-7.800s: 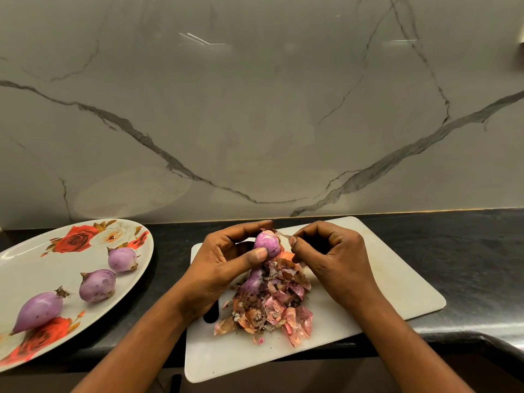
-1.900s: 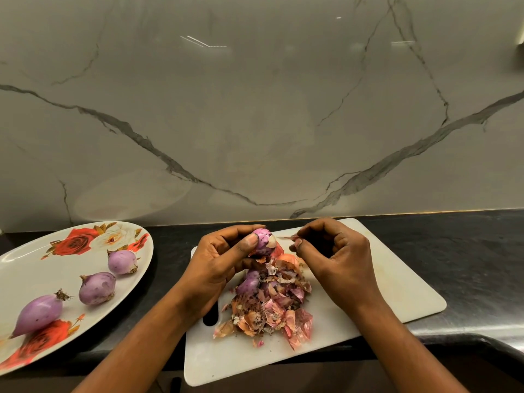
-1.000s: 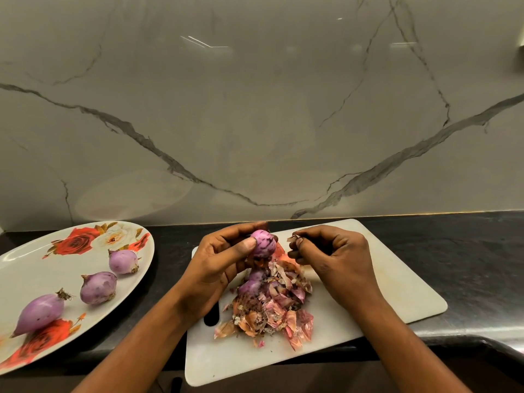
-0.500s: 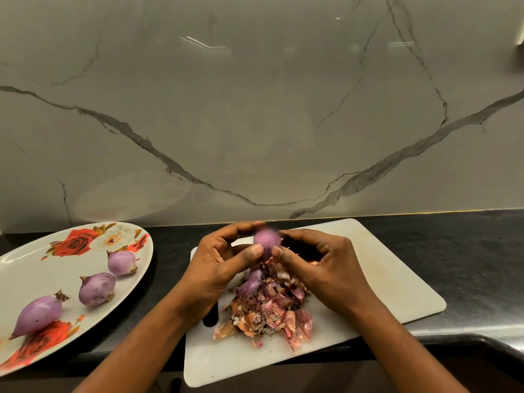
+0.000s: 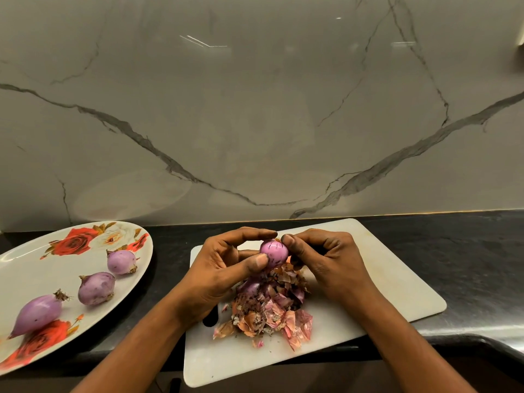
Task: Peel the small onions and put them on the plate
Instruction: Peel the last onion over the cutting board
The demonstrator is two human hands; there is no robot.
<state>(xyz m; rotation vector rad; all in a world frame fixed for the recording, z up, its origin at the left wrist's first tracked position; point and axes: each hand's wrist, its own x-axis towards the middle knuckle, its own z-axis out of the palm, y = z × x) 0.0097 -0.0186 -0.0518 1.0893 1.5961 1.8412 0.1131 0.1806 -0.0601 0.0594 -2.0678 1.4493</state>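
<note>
On my remote feed, the left hand (image 5: 224, 268) grips a small onion (image 5: 273, 252) between thumb and curled forefinger, lifted above a white cutting board (image 5: 382, 279). The right hand (image 5: 326, 265) meets it from the other side, fingers curled, their tips pinching at the top of the bulb. The onion shows smooth and purple between the two hands, its skin mostly off.

Directly under both hands, towards the wrists, lies a heap of peelings (image 5: 269, 307) in pink, orange and brown. A second bulb (image 5: 251, 287) sits half buried in the heap just below the left thumb; I cannot tell whether it is peeled.

Well out beyond the left hand, past the left forearm, a rose-patterned plate (image 5: 34, 265) rests on the black counter (image 5: 467, 251). It carries three peeled onions, apart from each other: one (image 5: 121, 261) nearest the left hand, one (image 5: 96, 288) further out, and a long one (image 5: 38, 312) furthest out. Beyond the fingertips rises a veined marble wall (image 5: 255, 109).
</note>
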